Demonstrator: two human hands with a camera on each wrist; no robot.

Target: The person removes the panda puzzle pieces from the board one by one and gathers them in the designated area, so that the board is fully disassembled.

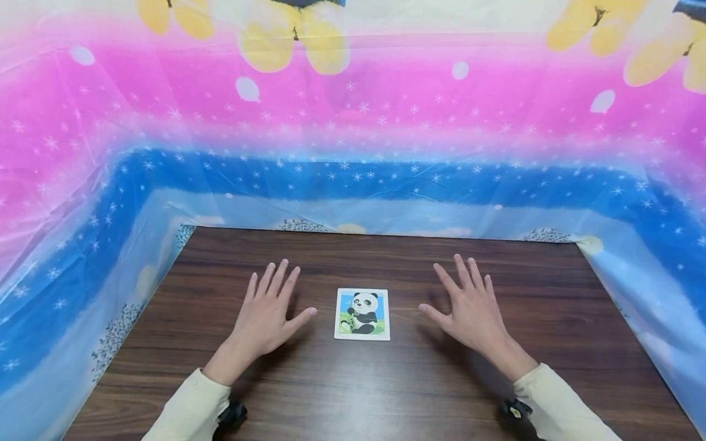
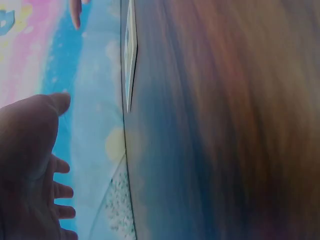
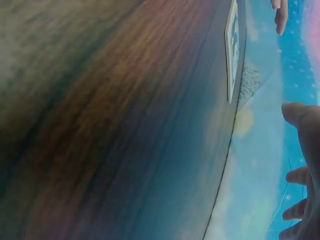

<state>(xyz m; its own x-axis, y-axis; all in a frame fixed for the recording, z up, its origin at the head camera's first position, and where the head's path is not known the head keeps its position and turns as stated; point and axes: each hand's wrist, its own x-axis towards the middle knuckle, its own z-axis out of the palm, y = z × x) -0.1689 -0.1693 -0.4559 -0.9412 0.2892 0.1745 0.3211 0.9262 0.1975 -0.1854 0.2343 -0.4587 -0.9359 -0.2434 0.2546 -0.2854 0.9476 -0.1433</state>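
Between the two hands, a square panda picture board (image 1: 362, 314) with a white border lies flat on the brown wooden table (image 1: 353, 380). My left hand (image 1: 269, 312) hovers over the table to its left, fingers spread and palm down, holding nothing. On the other side, my right hand (image 1: 470, 309) is spread the same way, its thumb pointing toward the board. Both wrist views show the board edge-on: its thin pale side (image 2: 131, 55) in the left one, its framed face (image 3: 232, 50) at a slant in the right one.
A pink and blue cloth (image 1: 353, 177) printed with snowflakes, balloons and yellow butterflies hangs behind the table and down both sides. Cream sleeves (image 1: 190, 407) cover the forearms, and a dark wrist device (image 1: 233, 415) shows under the left cuff.
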